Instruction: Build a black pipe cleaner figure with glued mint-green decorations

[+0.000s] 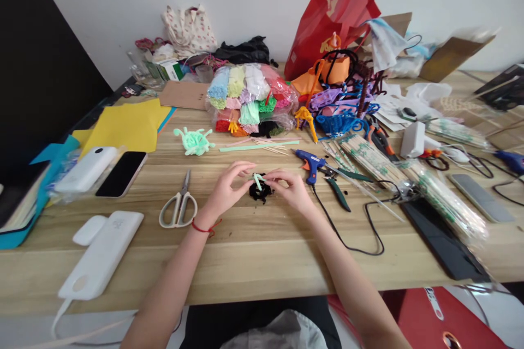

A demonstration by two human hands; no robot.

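Mainly, a slip at the fingertips is to be feared. The mint-green piece (258,181) appears to be pinched between thumb and fingers by both the left hand (226,188) and the right hand (292,188), right at the black fuzzy bundle (262,192), near the middle of the surface (254,262). Whether the bundle is gripped too cannot be told. Since the piece is small and seemingly soft, it could be bent or dropped if pressed unevenly; the bundle could be pulled out of shape if its strands were caught by a fingertip. The glue gun (311,162) could be dragged if its black cord (364,253) were snagged by the right forearm, and the scissors (183,191) could be knocked by the left wrist.

Counted around the hands, one mint-green piece, one bundle, one glue gun and one pair of scissors are found. Beyond them, one mint-green coil (195,143) and one long pale-green strip (245,146) are laid. The thin sticks (278,150) are overlapped too closely to be counted.
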